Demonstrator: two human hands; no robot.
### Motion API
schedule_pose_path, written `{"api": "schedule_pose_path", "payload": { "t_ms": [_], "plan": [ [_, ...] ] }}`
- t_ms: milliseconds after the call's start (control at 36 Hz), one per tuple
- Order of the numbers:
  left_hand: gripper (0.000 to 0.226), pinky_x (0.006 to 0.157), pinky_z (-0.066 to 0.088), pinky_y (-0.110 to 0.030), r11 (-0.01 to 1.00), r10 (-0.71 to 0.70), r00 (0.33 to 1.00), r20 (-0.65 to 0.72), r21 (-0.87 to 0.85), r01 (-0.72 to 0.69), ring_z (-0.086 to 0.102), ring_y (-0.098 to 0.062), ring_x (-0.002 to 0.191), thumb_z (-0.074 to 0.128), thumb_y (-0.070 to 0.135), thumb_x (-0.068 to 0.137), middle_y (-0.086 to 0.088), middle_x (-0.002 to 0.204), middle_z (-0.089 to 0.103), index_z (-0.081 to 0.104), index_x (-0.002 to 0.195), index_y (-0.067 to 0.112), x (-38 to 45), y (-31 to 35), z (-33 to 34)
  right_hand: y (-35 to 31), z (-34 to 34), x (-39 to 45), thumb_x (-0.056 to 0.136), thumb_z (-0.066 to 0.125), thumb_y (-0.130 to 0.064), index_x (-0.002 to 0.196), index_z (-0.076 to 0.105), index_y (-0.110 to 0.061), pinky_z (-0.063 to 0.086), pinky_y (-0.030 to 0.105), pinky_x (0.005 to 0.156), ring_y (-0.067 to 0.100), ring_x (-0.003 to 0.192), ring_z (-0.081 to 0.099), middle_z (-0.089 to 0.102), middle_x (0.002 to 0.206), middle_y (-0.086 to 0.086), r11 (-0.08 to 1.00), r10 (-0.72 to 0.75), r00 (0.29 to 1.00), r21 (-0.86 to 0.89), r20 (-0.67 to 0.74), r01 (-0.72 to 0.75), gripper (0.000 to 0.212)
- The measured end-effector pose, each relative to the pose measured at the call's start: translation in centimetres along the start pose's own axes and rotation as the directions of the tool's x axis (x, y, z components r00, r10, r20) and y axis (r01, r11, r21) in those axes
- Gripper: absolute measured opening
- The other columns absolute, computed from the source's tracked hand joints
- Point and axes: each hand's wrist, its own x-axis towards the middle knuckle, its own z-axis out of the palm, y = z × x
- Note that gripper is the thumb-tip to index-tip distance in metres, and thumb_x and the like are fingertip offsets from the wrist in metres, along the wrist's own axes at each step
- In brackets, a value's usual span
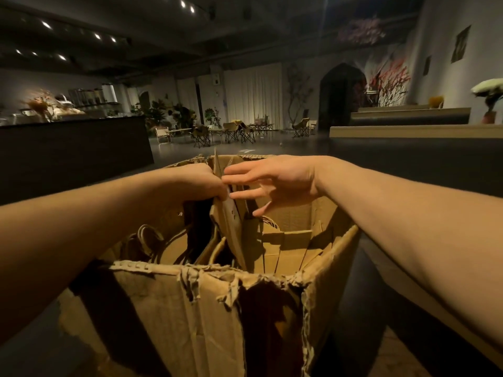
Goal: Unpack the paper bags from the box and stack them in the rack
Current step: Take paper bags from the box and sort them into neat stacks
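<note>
Brown flat paper bags (228,213) in the torn cardboard box (190,308): left hand (201,183) pinches them, right hand (272,180) spread empty; the thin pinch may slip.

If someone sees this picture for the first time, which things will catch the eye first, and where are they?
First the two bare arms that reach in from both lower sides and meet above the torn cardboard box in the centre. The left hand has its grip closed on the top of an upright bundle of paper bags, and the right hand is open beside it with fingers spread. More bags with loop handles lie inside the box, lower left.
</note>
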Motion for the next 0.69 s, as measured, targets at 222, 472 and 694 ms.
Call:
{"api": "schedule_pose_path", "payload": {
  "t_ms": [222, 472, 694],
  "plan": [
    [0.008, 0.055, 0.047, -0.024, 0.983, 0.075, 0.971, -0.229, -0.146, -0.11, 0.062, -0.015, 0.075, 0.062, 0.02, 0.097, -0.001, 0.088, 0.063, 0.056, 0.101, 0.017, -4.0, 1.2, -4.0, 0.6, 0.4, 0.3, 0.1, 0.056, -0.037, 0.15, 0.042, -0.021, 0.053, 0.05, 0.095, 0.033, 0.127, 0.056, 0.046, 0.15, 0.011, 0.945, 0.229, 0.933, -0.166, -0.278, -0.282, 0.054],
    [0.019, 0.069, 0.054, -0.036, 0.707, 0.095, 0.933, -0.346, -0.636, -0.308, 0.068, -0.021, 0.094, 0.067, 0.024, 0.094, -0.004, 0.107, 0.068, 0.06, 0.112, 0.024, -11.1, 0.3, -7.6, -3.2, 4.4, -2.6, 0.091, 0.064, -0.053, 0.119, 0.061, -0.02, 0.05, 0.05, 0.1, 0.028, 0.109, 0.064, 0.068, 0.114, 0.009, 0.99, 0.009, 0.94, 0.137, -0.34, 0.04, 0.044],
    [0.033, 0.066, 0.055, -0.029, 0.454, 0.114, 0.912, -0.394, -0.796, -0.4, 0.07, -0.018, 0.094, 0.065, 0.027, 0.095, -0.003, 0.112, 0.071, 0.059, 0.127, 0.024, -15.0, 0.6, -7.3, -6.6, 6.5, -7.8, 0.093, 0.068, -0.034, 0.114, 0.064, -0.02, 0.058, 0.033, 0.069, 0.02, 0.093, 0.073, 0.075, 0.103, 0.004, 0.95, -0.229, 0.853, 0.082, -0.47, 0.301, 0.025]
  ]
}}
